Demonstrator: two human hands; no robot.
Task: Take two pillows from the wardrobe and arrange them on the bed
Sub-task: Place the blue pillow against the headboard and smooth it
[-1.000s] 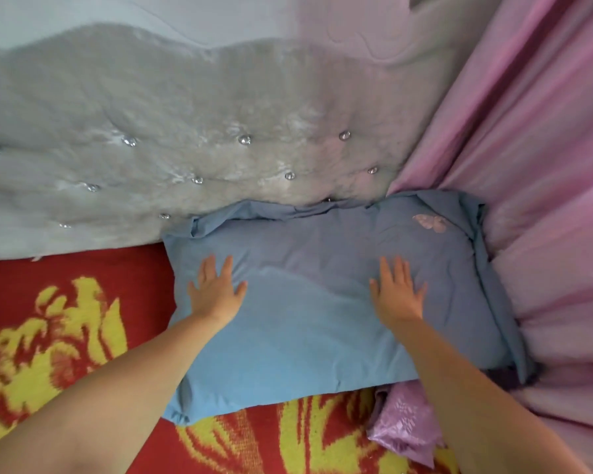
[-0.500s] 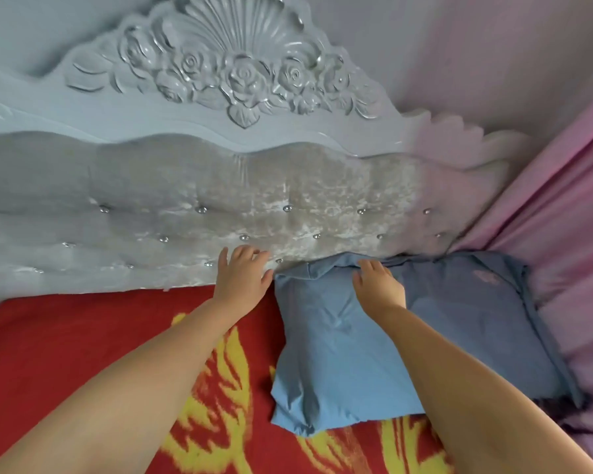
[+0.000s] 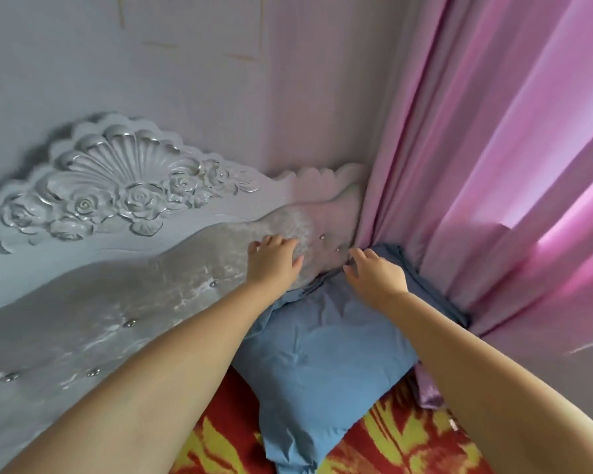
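Note:
A blue pillow (image 3: 326, 364) lies on the red and yellow bed cover (image 3: 401, 443), its far edge pushed up against the tufted grey headboard (image 3: 117, 319) in the corner by the curtain. My left hand (image 3: 271, 261) rests with spread fingers against the headboard just above the pillow's far left corner, holding nothing. My right hand (image 3: 374, 271) lies palm down on the pillow's far edge, fingers apart and slightly curled. Only this one blue pillow shows.
A pink curtain (image 3: 493, 165) hangs at the right and touches the pillow's right side. A shiny purple cloth (image 3: 428, 391) pokes out under the pillow's right end. The carved shell and roses top (image 3: 117, 186) of the headboard stands against the wall.
Both hands have moved from flat on the pillow's middle up to its far edge at the headboard. My view has tilted upward and to the right, toward the curtain corner.

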